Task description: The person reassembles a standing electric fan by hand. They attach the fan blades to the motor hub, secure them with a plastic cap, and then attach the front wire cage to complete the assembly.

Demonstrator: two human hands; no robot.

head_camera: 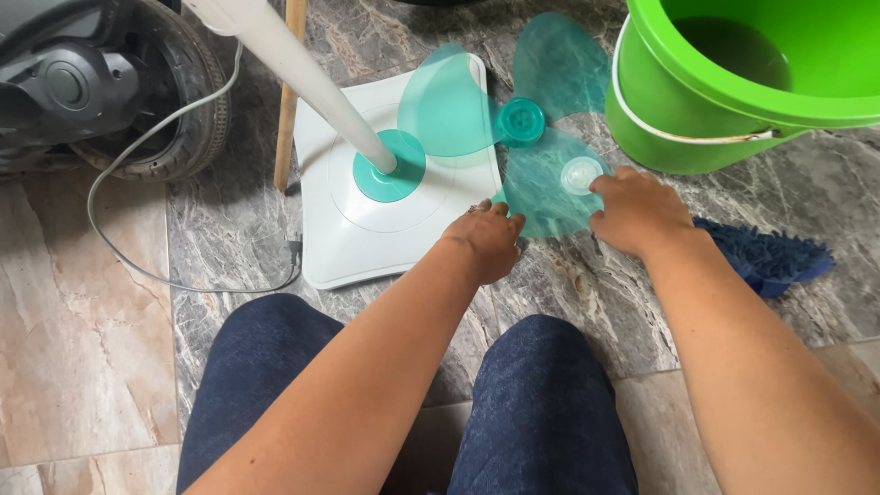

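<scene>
Seen from above, at centre frame: a translucent teal fan blade (541, 174) with 3 lobes, laid flat on the grey marble floor (229, 229), its left lobe propped over the corner of a white fan base (367, 238) and so probably sitting slightly tilted. Rested on the near lobe, just below the teal hub (521, 121): 1 small white cap (581, 173), apparently parked there to stay within reach.

Reached in from the lower frame: 2 bare forearms above 2 knees in dark denim. Left hand (486, 240) set knuckles-up at the blade's near edge, fingers curled under and hidden, seemingly to keep the light plastic from sliding; grip impossible to read, closed on the rim or merely pressing. Right hand (637, 213) spread low over the right lobe, fingertips touching the white cap, grip loose and half open, closed around nothing in view.

Rose toward the upper left from a teal collar on the base: a white pole (302, 78), with a wooden stick (289, 92) standing just beside it. Trailed across the left of the frame: a grey cord (137, 183), looped past a scooter tyre (188, 101). Stood at upper right, just beside the blade: a green bucket (724, 119), handle folded down along its side. Lay at right, below the bucket and near the right wrist: a blue microfibre mop head (770, 258).
</scene>
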